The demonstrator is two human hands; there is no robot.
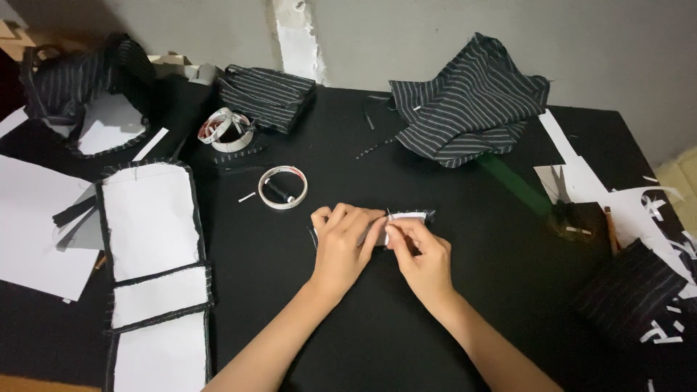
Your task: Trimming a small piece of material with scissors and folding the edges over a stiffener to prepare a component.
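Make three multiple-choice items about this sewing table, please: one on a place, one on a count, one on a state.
1. Where does the heap of black striped cloth lie?
A. far right of the table
B. under the hands
C. on the floor

2. How many round tape rolls lie on the black table?
A. one
B. two
C. five

3. What do the hands do?
A. rest apart
B. work one small piece together
C. hold scissors

Answers: A, it lies near the wall; B, one roll beside another; B, left hand and right hand meet on the small white and black fabric piece.
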